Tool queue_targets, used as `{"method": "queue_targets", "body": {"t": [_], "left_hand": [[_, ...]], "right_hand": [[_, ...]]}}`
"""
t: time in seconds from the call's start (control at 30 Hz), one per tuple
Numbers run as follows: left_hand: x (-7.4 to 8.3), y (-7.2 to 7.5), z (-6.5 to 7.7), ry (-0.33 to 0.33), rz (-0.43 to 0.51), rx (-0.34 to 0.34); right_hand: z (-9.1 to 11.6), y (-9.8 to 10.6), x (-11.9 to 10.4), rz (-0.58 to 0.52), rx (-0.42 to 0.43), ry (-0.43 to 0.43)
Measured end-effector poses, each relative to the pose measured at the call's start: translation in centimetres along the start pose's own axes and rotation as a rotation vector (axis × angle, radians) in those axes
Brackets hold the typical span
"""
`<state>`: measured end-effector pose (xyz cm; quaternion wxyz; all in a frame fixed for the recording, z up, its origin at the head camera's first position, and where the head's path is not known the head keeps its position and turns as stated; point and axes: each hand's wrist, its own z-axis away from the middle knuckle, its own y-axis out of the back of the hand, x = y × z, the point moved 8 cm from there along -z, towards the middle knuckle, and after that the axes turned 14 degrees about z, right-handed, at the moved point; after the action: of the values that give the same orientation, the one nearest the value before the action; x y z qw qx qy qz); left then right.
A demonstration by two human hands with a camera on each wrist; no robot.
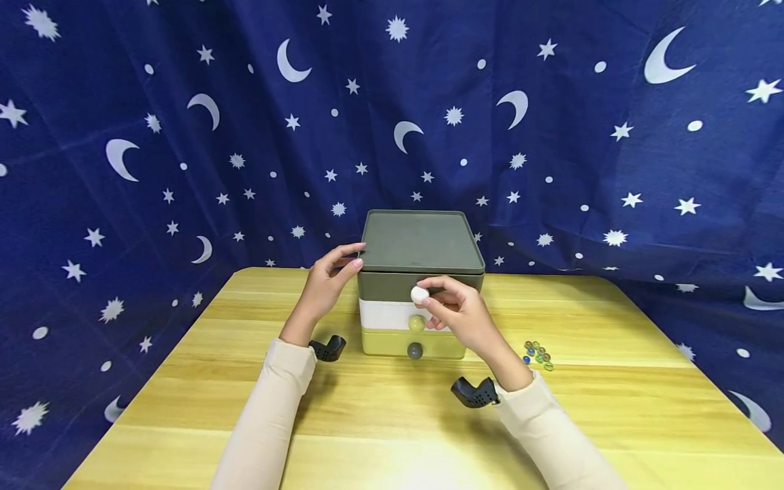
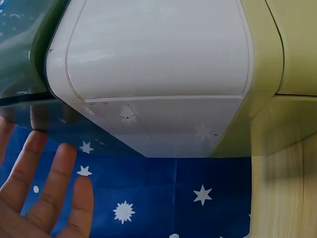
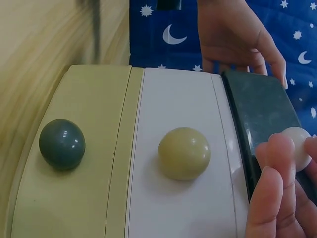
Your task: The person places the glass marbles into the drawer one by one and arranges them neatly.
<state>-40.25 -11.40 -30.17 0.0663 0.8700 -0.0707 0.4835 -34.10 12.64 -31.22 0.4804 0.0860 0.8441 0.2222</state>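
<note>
Head view shows the white knob of the dark top drawer pinched between the thumb and fingers of the right hand. That drawer belongs to a three-tier drawer unit standing toward the far edge of the counter, roughly midway between its left and right edges. The left hand lies at the unit's upper left side, fingers extended and apart, gripping nothing; it seems to brace.

Below come a white drawer with a yellow knob and a yellow drawer with a grey knob, both apparently shut.

The step in hand looks like opening the top drawer, though closing it cannot be ruled out. If opening, the next move calls for a straight, even pull toward the counter's near edge, the left hand steadying the unit against sliding. Glass marbles lie loose between the unit and the counter's right edge, outside that path. Beyond the far edge hangs a blue curtain.
</note>
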Motion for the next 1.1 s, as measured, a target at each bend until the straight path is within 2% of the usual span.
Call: {"method": "queue_targets", "body": {"t": [0.3, 0.53, 1.1], "left_hand": [[-0.2, -0.1, 0.1, 0.032, -0.001, 0.001], [0.1, -0.1, 0.1, 0.017, 0.007, 0.003], [-0.1, -0.1, 0.0, 0.009, 0.026, -0.006]], "right_hand": [[1.0, 0.0, -0.3, 0.027, -0.007, -0.017], [1.8, -0.1, -1.1, 0.074, -0.019, 0.014], [3.4, -0.3, -2.4, 0.1, -0.039, 0.056]]}}
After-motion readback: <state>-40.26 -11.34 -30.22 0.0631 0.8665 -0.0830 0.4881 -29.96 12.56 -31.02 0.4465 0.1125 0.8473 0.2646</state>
